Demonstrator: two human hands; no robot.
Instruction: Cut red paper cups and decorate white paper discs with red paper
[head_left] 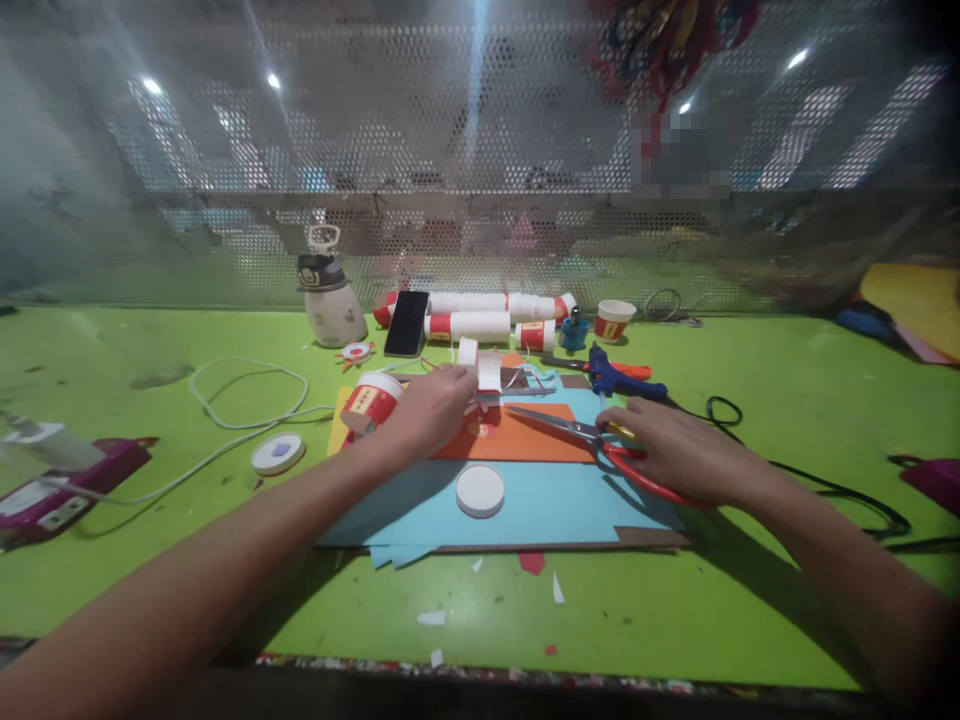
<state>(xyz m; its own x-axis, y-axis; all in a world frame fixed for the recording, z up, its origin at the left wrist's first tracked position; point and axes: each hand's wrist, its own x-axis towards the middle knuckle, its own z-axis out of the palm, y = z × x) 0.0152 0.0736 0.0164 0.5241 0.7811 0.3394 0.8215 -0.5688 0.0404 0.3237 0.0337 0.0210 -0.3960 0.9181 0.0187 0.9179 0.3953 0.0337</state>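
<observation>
My right hand [664, 440] grips a pair of scissors [577, 428] with red handles. Its blades point left, over an orange sheet [547, 445]. My left hand [442, 400] is closed, its fingertips pinching a curled white paper cup piece [489, 372]. Just left of that hand, a red and white paper cup [371, 400] lies tilted. In front, a round white lid-like disc [480, 491] rests on light blue sheets [420, 500].
Behind the sheets are a blue glue gun [622, 378], stacked paper cups [469, 327], a phone [407, 323] and a white bottle [334, 312]. A power strip [82, 490] with a white cable lies left. Paper scraps [532, 563] dot the front of the green table [300, 610].
</observation>
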